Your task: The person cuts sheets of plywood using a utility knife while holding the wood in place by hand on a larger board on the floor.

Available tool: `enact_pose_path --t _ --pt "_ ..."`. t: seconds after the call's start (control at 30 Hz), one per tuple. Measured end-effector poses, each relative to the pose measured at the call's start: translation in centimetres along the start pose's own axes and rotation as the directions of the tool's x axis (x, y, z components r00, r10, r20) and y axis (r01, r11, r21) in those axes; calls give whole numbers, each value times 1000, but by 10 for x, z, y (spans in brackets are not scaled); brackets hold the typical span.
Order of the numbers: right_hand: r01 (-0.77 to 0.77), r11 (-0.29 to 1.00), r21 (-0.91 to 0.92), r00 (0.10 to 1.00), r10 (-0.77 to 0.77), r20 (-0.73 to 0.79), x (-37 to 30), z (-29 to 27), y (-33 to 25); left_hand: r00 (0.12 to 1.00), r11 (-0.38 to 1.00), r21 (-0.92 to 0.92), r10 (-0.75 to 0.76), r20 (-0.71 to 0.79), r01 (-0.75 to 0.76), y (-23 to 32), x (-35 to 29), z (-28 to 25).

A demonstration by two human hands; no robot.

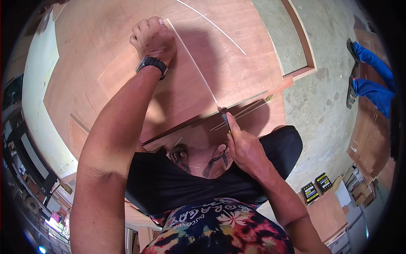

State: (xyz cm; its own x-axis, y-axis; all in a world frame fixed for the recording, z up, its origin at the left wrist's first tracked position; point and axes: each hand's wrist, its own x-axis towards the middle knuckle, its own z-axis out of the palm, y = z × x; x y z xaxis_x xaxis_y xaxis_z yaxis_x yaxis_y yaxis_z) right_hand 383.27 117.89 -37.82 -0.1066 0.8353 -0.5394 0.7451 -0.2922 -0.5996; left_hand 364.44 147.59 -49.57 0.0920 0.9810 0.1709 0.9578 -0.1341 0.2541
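My left hand [154, 40], with a dark watch on the wrist, rests closed like a fist on a large plywood sheet [127, 80]. Beside its thumb lies the far end of a thin pale wood strip [192, 61], which runs toward me to the sheet's near edge. Whatever is under the curled fingers is hidden. My right hand [244, 148] is wrapped round a utility knife [226, 120] with a dark body and a bit of yellow. The knife's tip meets the strip's near end, at the edge of the sheet.
A second, curved strip [215, 26] lies farther off on the sheet. Narrow wood pieces [241, 114] lie below its near edge, by my sandalled feet. A wooden frame [308, 51] is at the far right, and a person in blue trousers [374, 82] stands beyond. Black-and-yellow boxes [317, 187] sit lower right.
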Motion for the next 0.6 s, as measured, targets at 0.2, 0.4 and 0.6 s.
enact_pose_path --t 0.2,0.4,0.6 --pt "37 999 10 999 -38 27 -1 -18 2 998 1000 15 -2 -62 3 -1 -2 3" --pt "213 957 197 966 -175 -192 61 -40 -13 999 999 16 -28 -40 28 3 -2 -4" --pt "341 926 164 911 -282 -302 117 -6 -6 999 999 -2 -46 -4 46 10 2 -8"
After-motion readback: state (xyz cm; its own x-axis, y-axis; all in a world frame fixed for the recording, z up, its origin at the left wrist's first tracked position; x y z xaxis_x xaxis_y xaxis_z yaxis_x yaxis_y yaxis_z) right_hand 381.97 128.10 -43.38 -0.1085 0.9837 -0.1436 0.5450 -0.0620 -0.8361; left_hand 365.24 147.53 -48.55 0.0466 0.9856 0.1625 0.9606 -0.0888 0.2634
